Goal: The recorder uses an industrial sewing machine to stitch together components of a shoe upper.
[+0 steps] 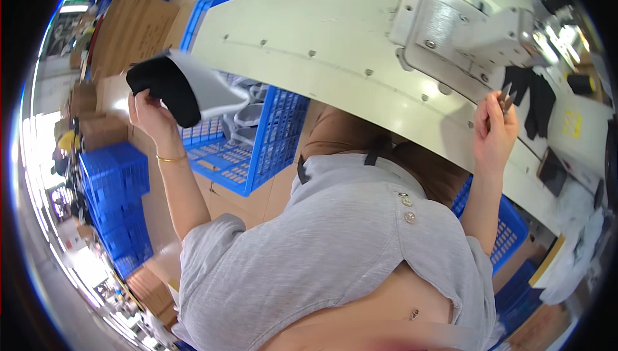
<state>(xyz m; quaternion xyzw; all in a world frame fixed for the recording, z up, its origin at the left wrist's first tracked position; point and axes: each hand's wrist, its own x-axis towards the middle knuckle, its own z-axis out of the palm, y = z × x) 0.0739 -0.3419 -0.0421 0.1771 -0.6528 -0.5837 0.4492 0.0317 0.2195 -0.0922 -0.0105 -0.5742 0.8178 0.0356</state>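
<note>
My left hand (147, 111) is raised out to the left and grips a black and grey shaped fabric piece (177, 87), held above a blue plastic crate (257, 158). My right hand (494, 129) is up at the edge of the cream sewing table (322, 35) and holds a small pair of dark snips (505, 98) between its fingers. Just beyond that hand lies black fabric (533, 96) under the head of a grey sewing machine (476, 26).
Grey moulded pieces lie in the blue crate on the left. More blue crates (119, 190) are stacked at far left, another blue crate (505, 228) sits under the table at right. Cardboard boxes (132, 29) stand behind. A dark phone-like object (552, 170) lies on the table.
</note>
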